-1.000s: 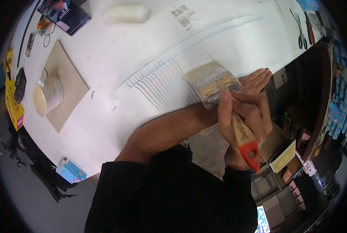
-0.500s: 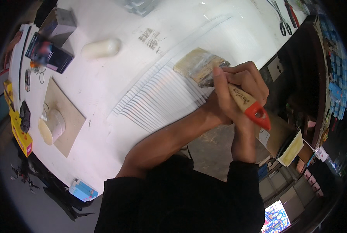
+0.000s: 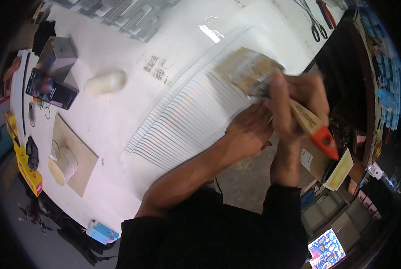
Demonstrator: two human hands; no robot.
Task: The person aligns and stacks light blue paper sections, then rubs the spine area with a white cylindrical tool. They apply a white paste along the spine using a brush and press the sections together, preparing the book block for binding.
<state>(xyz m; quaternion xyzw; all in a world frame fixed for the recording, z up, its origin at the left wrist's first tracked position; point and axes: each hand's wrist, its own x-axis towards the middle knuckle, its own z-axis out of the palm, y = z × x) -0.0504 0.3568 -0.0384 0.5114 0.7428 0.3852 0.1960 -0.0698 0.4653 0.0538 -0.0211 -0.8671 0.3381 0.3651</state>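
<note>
My right hand (image 3: 301,103) is closed around a wide flat paintbrush (image 3: 315,121) with a wooden handle and a red end. Its pale, worn bristles point left, over a fanned row of thin white sheets (image 3: 178,130) with dark edge lines. The brush looks blurred, and I cannot tell whether the bristles touch the sheets. My left hand (image 3: 250,127) lies palm down along the near edge of the sheets, its fingers stretched out and its fingertips partly behind the right hand. Both rest by the edge of a white table (image 3: 115,116).
On the left are a white bottle (image 3: 105,83), a phone (image 3: 52,89), a tub of cream-coloured paste (image 3: 63,166) on cardboard (image 3: 86,166), and a blue box (image 3: 102,232). Stacked grey-white pieces (image 3: 133,18) lie at the back. Scissors (image 3: 315,27) and red-handled pliers (image 3: 327,15) lie far right.
My right hand and the brush have moved up and to the right. More of my left hand shows now. The view has shifted, bringing more of the grey-white stack in at the back.
</note>
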